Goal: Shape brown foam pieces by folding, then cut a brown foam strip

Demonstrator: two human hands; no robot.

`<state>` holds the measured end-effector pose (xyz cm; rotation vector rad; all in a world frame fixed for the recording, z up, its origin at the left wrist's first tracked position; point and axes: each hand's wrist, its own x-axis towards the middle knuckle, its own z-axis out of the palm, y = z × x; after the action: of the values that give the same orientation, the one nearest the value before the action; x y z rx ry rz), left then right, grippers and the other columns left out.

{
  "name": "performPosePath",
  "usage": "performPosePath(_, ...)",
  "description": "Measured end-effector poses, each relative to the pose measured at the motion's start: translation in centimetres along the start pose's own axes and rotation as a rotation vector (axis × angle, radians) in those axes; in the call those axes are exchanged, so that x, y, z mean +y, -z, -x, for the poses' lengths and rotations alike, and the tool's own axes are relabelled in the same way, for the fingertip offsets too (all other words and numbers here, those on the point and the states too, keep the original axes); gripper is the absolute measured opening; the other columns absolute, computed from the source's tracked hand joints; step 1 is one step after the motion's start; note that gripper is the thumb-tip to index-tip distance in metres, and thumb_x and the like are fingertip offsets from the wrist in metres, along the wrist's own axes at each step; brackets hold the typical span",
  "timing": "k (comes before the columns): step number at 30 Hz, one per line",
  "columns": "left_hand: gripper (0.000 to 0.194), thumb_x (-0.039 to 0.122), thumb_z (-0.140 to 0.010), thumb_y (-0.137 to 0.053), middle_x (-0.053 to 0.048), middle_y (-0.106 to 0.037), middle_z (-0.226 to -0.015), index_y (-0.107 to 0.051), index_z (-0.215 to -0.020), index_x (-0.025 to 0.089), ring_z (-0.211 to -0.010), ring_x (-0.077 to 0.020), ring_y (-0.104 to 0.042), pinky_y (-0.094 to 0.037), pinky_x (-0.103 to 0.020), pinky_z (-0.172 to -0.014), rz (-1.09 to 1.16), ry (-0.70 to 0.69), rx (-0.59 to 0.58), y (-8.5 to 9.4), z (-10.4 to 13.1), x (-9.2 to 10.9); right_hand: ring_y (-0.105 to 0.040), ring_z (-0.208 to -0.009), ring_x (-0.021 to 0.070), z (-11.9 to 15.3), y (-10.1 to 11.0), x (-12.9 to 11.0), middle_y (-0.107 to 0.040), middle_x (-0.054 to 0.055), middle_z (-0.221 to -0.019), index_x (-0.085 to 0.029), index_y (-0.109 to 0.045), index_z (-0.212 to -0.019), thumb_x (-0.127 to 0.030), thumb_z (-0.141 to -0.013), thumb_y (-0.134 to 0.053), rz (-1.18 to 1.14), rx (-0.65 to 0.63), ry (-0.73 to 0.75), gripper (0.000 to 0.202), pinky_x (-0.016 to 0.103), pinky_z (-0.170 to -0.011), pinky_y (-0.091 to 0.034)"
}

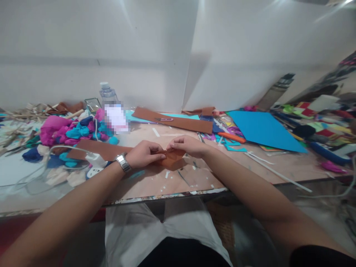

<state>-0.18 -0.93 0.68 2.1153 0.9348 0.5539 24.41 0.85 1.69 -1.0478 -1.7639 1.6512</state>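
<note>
Both my hands meet over the front middle of the table on a long brown strip (pixel 97 149) that looks like thick paper or thin foam. My left hand (pixel 143 154), with a metal watch on the wrist, pinches the strip, thumb on top. My right hand (pixel 189 145) grips the folded or curled end with bent fingers; part of that end is hidden behind the fingers. The strip's other end stretches left, under a white charger plug (pixel 96 160). Behind my hands a second brown strip (pixel 178 121) lies flat with a small pink-and-white cutter (pixel 165 119) on it.
Crumpled pink and blue paper balls (pixel 55 129) pile up at left beside a phone (pixel 116 118) and a water bottle (pixel 107 92). An orange-handled tool (pixel 232 137) and a blue sheet (pixel 267 129) lie right. A white stick (pixel 278 172) nears the table's front edge. Cables cross the left side.
</note>
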Motion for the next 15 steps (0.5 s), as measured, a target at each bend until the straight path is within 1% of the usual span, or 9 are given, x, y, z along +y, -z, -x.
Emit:
performPosePath(3, 0.037, 0.049, -0.092, -0.066, -0.002, -0.068, -0.072, -0.072, -0.084, 0.013, -0.064, -0.0121, -0.056, -0.04, -0.023, -0.059, 0.006, 0.011, 0.012, 0.0, -0.05, -0.21, -0.064, -0.076, 0.0144, 0.0, 0.35, -0.01, -0.077, 0.006, -0.085, -0.014, -0.081, -0.092, -0.061, -0.067, -0.086, 0.115, 0.032, 0.005, 0.053, 0.025, -0.07, -0.047)
performPosePath(7, 0.038, 0.05, -0.091, -0.066, -0.002, -0.068, -0.072, -0.073, -0.085, 0.013, -0.064, -0.0121, -0.056, -0.04, -0.022, -0.058, 0.003, 0.002, 0.028, 0.09, -0.07, -0.31, -0.065, -0.076, 0.0146, -0.11, 0.75, 0.29, -0.078, 0.006, -0.085, -0.014, -0.083, -0.091, -0.059, -0.069, -0.085, 0.177, 0.042, 0.036, 0.05, 0.026, -0.072, -0.049)
performPosePath(11, 0.037, 0.049, -0.092, -0.066, -0.002, -0.067, -0.071, -0.072, -0.083, 0.014, -0.064, -0.0117, -0.055, -0.039, -0.022, -0.057, 0.006, -0.003, 0.02, 0.16, 0.03, -0.22, -0.065, -0.076, 0.0151, -0.2, 0.77, 0.43, -0.078, 0.006, -0.085, -0.015, -0.083, -0.088, -0.058, -0.07, -0.084, 0.184, 0.053, 0.036, 0.046, 0.026, -0.071, -0.049)
performPosePath(15, 0.038, 0.05, -0.091, -0.067, -0.002, -0.068, -0.074, -0.072, -0.085, 0.013, -0.065, -0.0116, -0.055, -0.04, -0.021, -0.059, 0.011, -0.029, 0.012, 0.05, 0.11, 0.13, -0.065, -0.075, 0.0152, -0.09, 0.25, 0.13, -0.078, 0.005, -0.083, -0.015, -0.083, -0.086, -0.057, -0.07, -0.084, 0.181, 0.058, 0.029, 0.045, 0.025, -0.069, -0.048)
